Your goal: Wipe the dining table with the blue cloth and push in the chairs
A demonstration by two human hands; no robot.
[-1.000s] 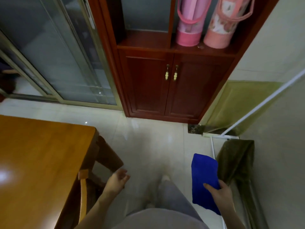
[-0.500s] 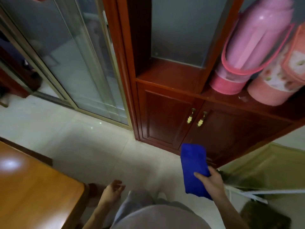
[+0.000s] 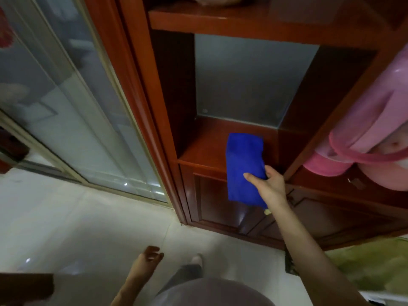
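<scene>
One blue cloth (image 3: 242, 164) raised to shelf (image 3: 203, 151), gripped by right hand (image 3: 268, 186); left hand (image 3: 150, 257) loose.

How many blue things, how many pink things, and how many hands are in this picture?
Blue: 1, the blue cloth
Pink: 2, the light pink flask and the salmon pink flask
Hands: 2, the left hand and the right hand
Total: 5

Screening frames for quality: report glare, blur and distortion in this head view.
Head view: wide-angle distortion bows the cabinet uprights; glare spots sit on the floor tiles and lower cabinet door; the left hand looks motion-blurred; the right hand and blue cloth are fairly sharp.
</scene>
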